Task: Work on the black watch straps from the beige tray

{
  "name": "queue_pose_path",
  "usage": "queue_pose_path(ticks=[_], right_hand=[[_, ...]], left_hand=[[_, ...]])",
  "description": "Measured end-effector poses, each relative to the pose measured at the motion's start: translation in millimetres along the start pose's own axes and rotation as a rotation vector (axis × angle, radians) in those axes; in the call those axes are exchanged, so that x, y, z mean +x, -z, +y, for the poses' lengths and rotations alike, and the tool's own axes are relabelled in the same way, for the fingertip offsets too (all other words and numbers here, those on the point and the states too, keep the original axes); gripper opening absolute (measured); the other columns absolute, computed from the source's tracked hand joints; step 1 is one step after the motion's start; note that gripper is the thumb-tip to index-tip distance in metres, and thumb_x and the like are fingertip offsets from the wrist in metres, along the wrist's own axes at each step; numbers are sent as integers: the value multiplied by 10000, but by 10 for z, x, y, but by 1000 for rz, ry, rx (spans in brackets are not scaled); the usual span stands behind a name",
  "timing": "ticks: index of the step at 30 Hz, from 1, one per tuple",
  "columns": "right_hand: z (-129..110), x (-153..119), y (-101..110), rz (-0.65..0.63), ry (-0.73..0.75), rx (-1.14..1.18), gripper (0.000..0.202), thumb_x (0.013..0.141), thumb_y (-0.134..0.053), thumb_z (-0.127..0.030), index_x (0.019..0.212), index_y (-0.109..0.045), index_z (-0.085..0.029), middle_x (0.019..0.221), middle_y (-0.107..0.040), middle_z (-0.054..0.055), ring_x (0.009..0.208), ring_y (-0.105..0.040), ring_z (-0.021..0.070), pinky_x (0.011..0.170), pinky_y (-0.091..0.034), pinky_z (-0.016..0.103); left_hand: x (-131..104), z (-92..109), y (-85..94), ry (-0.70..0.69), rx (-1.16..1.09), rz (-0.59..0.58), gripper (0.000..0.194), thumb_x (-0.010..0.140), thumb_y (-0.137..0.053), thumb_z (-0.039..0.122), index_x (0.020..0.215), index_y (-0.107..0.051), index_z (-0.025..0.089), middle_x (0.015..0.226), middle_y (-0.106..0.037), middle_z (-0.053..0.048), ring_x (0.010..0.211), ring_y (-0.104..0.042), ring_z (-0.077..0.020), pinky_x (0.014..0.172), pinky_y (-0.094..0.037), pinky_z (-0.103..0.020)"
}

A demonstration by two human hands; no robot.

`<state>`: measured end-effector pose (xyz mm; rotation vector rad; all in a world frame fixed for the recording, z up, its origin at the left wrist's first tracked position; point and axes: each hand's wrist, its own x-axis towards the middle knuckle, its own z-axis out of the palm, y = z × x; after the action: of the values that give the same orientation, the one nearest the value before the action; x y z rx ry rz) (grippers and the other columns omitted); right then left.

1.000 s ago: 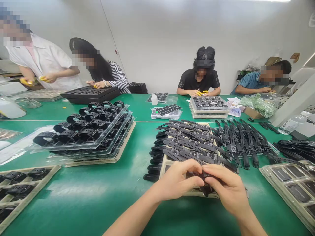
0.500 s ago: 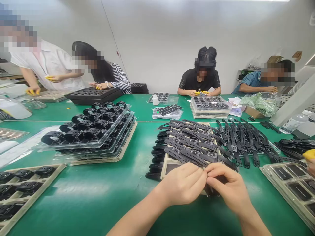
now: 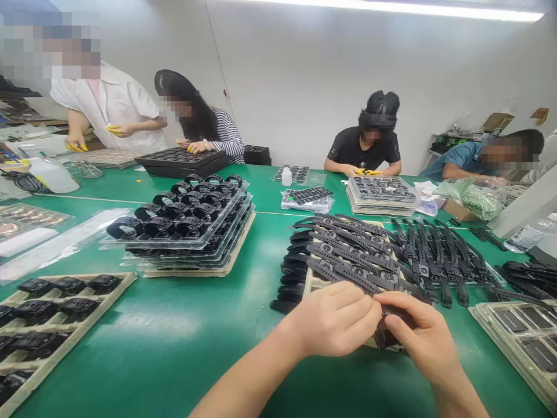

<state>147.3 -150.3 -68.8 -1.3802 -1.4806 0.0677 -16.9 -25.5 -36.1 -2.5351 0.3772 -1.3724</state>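
Observation:
My left hand [image 3: 339, 320] is closed in front of the near tray, knuckles up, its fingertips hidden behind the hand. Thumb and fingers of my right hand [image 3: 429, 339] pinch the same black watch strap [image 3: 381, 335] close beside it. Most of the strap is covered by my hands, and whether a watch body is on it cannot be seen. Just beyond lie rows of black smartwatches [image 3: 361, 271] with long straps, face down across a beige tray [image 3: 308, 288]. More straps stick out at the tray's left side.
At left stands a stack of clear trays [image 3: 204, 241] with looped watches. A beige tray [image 3: 124, 284] of watches lies at near left, stacked trays [image 3: 491, 325] at near right. More strapped watches [image 3: 439, 255] lie right of centre. Several co-workers sit or stand across the green table [image 3: 204, 342].
The view has shifted, so the table's contents appear further right. My hands keep nearly the same grip on the strap. At right, a co-worker's yellow-tipped hand has left the view.

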Motion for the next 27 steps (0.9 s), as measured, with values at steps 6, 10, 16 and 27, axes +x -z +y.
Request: queue_pose_path(ticks=[6,10,16,27], right_hand=[[-56,-21,-57,29,-146,50,179,772,-703,-374,863,-773,-237,927,-691,-21,869,-673,-39,837,-506,-52],[10,-69,-118,78,-274,176,219,752,-719,-413,821,-777,-214,935,-685,20,861,-669,-24,823,-514,-39],[96,-69,-122,97,-390,300,321,697,-761,-460,852,-769,-180,987,-679,55,914,-669,11,842,-552,27],[-200,525,-677,-434,-311,-104,291,871,-552,-498,1092,-674,-355,1124,-633,-110,1023,-575,-39,978,-466,136]], left_hand=[[-6,-30,11,-52,4,34,138,800,-653,179,875,-620,68,777,-573,-54,690,-480,-117,592,-407,-281],[-7,-47,59,-76,14,48,146,804,-656,186,876,-621,65,768,-567,-53,692,-494,-114,601,-411,-279],[1,-126,232,-85,30,52,139,824,-639,185,900,-609,73,745,-556,-34,691,-484,-102,622,-370,-266],[-60,-404,639,350,73,180,237,771,-632,12,983,-601,112,918,-645,-12,877,-557,-56,800,-468,-206]])
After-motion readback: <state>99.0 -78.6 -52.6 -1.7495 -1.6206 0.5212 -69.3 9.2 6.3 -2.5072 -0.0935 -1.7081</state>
